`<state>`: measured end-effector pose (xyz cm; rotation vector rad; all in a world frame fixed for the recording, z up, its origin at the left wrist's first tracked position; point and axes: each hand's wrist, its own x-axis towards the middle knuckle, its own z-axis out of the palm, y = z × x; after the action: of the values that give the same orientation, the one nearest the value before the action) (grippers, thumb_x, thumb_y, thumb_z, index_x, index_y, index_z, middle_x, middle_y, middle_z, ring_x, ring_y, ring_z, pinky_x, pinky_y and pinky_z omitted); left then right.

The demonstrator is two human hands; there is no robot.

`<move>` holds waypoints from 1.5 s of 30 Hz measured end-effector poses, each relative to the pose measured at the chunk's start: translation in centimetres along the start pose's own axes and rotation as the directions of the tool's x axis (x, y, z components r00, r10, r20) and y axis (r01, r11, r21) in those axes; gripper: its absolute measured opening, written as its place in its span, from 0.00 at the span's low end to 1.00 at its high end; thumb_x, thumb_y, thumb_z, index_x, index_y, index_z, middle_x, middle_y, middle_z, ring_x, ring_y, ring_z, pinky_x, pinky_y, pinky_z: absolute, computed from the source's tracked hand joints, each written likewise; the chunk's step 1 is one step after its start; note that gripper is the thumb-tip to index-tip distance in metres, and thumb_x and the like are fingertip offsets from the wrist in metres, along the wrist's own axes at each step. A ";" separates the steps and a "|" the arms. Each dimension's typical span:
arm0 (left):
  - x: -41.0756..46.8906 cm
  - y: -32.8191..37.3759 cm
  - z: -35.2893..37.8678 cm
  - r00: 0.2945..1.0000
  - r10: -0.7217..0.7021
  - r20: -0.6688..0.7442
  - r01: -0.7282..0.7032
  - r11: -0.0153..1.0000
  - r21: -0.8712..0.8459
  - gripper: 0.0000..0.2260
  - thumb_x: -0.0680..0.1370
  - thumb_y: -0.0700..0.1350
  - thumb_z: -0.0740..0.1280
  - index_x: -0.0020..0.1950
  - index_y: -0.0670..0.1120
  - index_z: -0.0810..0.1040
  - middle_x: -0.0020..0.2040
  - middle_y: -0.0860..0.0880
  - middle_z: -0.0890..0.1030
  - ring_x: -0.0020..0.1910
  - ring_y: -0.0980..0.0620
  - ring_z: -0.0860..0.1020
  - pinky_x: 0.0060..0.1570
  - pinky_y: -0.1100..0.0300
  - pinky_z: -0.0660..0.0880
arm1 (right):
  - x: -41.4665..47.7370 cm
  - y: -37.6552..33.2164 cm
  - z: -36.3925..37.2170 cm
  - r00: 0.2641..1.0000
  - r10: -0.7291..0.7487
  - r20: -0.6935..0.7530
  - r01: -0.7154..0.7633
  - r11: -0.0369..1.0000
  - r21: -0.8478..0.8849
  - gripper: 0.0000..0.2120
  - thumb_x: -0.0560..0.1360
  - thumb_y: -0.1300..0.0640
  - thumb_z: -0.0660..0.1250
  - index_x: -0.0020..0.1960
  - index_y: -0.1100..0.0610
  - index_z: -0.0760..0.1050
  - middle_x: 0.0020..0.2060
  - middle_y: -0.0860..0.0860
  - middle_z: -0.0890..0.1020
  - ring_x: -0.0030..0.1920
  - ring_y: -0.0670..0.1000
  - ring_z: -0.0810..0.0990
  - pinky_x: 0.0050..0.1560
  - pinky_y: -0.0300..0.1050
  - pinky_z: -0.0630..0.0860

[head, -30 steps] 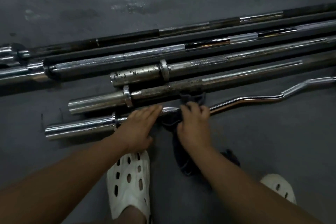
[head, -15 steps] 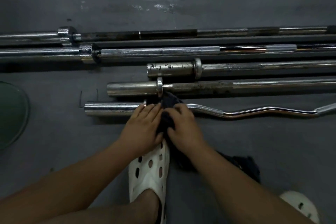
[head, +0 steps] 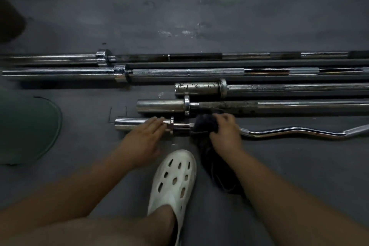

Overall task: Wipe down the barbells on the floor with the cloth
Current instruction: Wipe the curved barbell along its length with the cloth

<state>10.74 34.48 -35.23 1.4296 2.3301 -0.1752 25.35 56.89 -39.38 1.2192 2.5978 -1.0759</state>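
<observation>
Dark grey floor (head: pixel 179 6) stretches open beyond the far bar; straight barbells (head: pixel 199 73) lie side by side; nearest lies a curl bar (head: pixel 289 131); the left hand (head: pixel 143 138) rests flat-fingered on its sleeve; the right hand (head: pixel 225 132) clutches the dark cloth (head: pixel 203 124) against its shaft.

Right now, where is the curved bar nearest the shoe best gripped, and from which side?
Probably take the curved bar at its bare bends right of the cloth, from above on the near side: the sleeve is thick, and a straight bar crowds the far side.
</observation>
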 end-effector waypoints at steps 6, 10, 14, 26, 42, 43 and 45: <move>1.8 -1.2 1.8 0.983 -0.179 0.029 0.180 0.982 -0.062 0.40 0.70 0.59 0.60 0.80 0.45 0.58 0.78 0.44 0.62 0.77 0.44 0.59 0.76 0.48 0.54 | -0.8 4.0 -0.4 0.996 0.036 -0.087 -0.044 0.994 -0.096 0.26 0.73 0.58 0.71 0.70 0.54 0.72 0.68 0.59 0.69 0.66 0.64 0.70 0.68 0.53 0.68; 3.6 -1.0 3.0 0.980 -0.191 -0.052 0.186 0.979 -0.088 0.38 0.67 0.58 0.57 0.75 0.45 0.67 0.71 0.42 0.71 0.71 0.42 0.67 0.73 0.44 0.61 | -0.6 0.3 1.2 0.959 0.201 -0.198 -0.203 0.979 0.014 0.22 0.71 0.57 0.69 0.66 0.53 0.76 0.66 0.56 0.71 0.61 0.64 0.72 0.62 0.52 0.71; 4.7 -1.2 4.1 0.971 -0.175 -0.162 0.160 0.982 -0.101 0.34 0.65 0.56 0.60 0.68 0.43 0.73 0.63 0.42 0.77 0.62 0.42 0.74 0.67 0.47 0.62 | -2.1 -6.2 5.0 0.998 0.056 -0.006 -0.056 0.998 -0.034 0.25 0.73 0.55 0.68 0.70 0.48 0.72 0.73 0.49 0.65 0.63 0.59 0.71 0.62 0.50 0.71; 3.8 1.0 5.4 0.941 -0.240 -0.238 0.226 0.970 -0.085 0.30 0.66 0.51 0.66 0.66 0.40 0.73 0.60 0.41 0.75 0.60 0.39 0.73 0.65 0.43 0.65 | -3.3 -4.4 3.4 1.000 -0.021 0.009 0.023 0.963 -0.267 0.30 0.70 0.60 0.70 0.71 0.52 0.71 0.73 0.55 0.67 0.60 0.63 0.72 0.60 0.52 0.72; 5.9 -1.1 3.6 0.985 -0.116 -0.129 0.115 0.993 -0.018 0.23 0.63 0.53 0.75 0.54 0.48 0.74 0.46 0.48 0.77 0.46 0.45 0.75 0.46 0.51 0.68 | -2.9 -4.2 3.0 0.989 -0.072 0.129 0.120 0.900 -0.418 0.35 0.72 0.62 0.66 0.76 0.50 0.61 0.76 0.53 0.61 0.63 0.62 0.69 0.62 0.50 0.70; 5.6 -0.8 3.9 0.978 -0.123 -0.169 0.119 0.992 -0.031 0.24 0.63 0.54 0.73 0.55 0.48 0.75 0.46 0.48 0.77 0.45 0.45 0.75 0.47 0.51 0.68 | -3.4 -5.3 3.7 0.961 -0.166 0.222 0.246 0.881 -0.405 0.36 0.73 0.61 0.65 0.78 0.49 0.58 0.77 0.51 0.59 0.64 0.61 0.68 0.61 0.49 0.71; 4.7 -0.4 4.7 0.962 -0.135 -0.236 0.125 0.990 -0.059 0.27 0.65 0.57 0.68 0.62 0.47 0.75 0.51 0.47 0.77 0.50 0.44 0.75 0.52 0.49 0.68 | -3.1 -5.9 3.9 0.914 -0.232 0.333 0.358 0.846 -0.395 0.36 0.76 0.61 0.64 0.79 0.46 0.54 0.78 0.49 0.56 0.66 0.60 0.66 0.59 0.50 0.74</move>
<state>9.74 36.77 -41.41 1.3412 2.6084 0.0138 22.47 49.92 -37.91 0.5325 2.6486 -0.5601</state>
